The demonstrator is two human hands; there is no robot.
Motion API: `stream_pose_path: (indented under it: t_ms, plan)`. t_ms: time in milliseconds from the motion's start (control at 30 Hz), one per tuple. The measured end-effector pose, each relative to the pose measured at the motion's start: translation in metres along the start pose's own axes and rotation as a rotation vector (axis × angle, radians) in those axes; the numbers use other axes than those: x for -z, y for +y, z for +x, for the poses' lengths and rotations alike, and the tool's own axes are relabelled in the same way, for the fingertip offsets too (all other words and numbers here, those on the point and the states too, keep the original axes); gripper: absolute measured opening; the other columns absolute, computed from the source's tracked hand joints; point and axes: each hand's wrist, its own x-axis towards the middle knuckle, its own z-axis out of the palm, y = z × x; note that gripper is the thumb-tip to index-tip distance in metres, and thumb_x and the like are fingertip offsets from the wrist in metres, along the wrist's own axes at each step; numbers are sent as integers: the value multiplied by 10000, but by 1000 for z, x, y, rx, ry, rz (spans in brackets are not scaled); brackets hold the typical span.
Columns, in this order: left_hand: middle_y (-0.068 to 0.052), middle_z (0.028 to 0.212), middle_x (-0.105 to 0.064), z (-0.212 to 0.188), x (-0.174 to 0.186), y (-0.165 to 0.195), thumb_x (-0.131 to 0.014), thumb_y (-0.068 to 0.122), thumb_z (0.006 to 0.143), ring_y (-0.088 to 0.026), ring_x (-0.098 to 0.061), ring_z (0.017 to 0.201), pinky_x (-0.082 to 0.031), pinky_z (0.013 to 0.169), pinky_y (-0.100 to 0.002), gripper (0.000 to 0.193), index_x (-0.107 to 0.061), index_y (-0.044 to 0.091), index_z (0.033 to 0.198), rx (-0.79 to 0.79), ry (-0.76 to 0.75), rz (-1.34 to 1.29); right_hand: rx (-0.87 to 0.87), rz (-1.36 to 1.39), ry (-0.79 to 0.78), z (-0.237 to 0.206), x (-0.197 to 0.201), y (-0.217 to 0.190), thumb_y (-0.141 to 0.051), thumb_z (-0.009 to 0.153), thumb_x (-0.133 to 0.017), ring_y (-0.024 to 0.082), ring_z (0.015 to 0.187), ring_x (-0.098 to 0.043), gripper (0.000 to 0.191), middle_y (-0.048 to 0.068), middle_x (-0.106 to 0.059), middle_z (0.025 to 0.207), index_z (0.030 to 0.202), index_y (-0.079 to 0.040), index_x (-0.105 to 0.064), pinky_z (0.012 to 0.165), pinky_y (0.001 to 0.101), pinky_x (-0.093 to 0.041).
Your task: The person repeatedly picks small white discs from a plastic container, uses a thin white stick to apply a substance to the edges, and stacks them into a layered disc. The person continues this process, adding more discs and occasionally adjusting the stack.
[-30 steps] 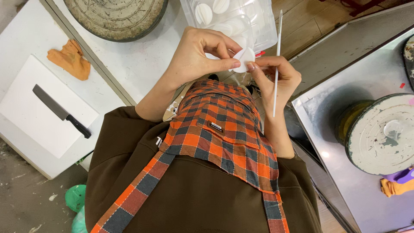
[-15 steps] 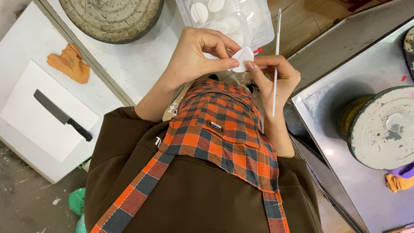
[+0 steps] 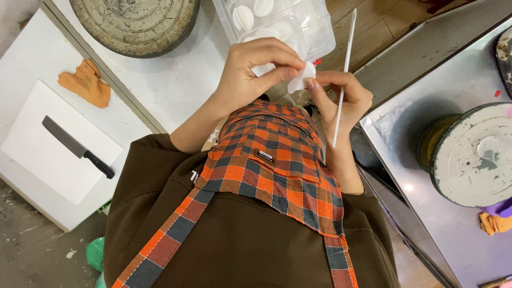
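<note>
Both hands pinch a white wrapper [image 3: 300, 80]: left hand [image 3: 256, 69], right hand [image 3: 341, 98], which also clamps a stick [image 3: 342, 80], upright, tip far.

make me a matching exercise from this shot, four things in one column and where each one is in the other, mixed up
Things:
1. cleaver
2. thin white stick
3. small white piece
4. orange cloth

Places:
A. pinched between the fingers of both hands
B. held upright in the right hand
C. lying on the white cutting board
D. crumpled on the white counter, beside the board

Pairs: 1-C, 2-B, 3-A, 4-D. The left hand grips the small white piece from the other side.
</note>
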Motion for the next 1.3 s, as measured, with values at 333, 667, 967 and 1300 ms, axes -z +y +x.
stream_pose_path:
  t_ms: [333,667,967,1300]
  plan:
    - [-83,1023,-777,-4,-6,-6,-842,-6,950,-161,-775,990,-624,918,-286,267,-624,44,1096,123,-28,-283,251,-35,7,-8,7,0,-4,899,-867,166,799,-729,173,148,-770,927,912,3,-694,632,208,-479]
    - [-56,1030,-720,-7,-15,-1,-847,12,966,-121,-726,945,-612,887,-267,324,-564,78,1109,119,-53,-490,271,13,-53,-9,11,-7,-90,932,-879,222,868,-769,219,156,-766,949,948,15,-688,725,260,-569]
    - [-29,967,-735,-28,-20,-15,-830,-2,906,-161,-723,934,-587,869,-309,265,-597,86,999,-93,-18,122,292,-248,-220,-2,12,-16,-124,886,-868,231,966,-740,212,109,-761,1036,1008,-16,-733,862,348,-588]
    - [-6,863,-751,-51,-44,-28,-845,97,878,-146,-677,772,-516,773,-323,155,-701,86,933,28,132,275,177,-201,-125,-15,10,7,-36,995,-779,207,888,-721,127,98,-737,961,974,-1,-660,816,322,-566]
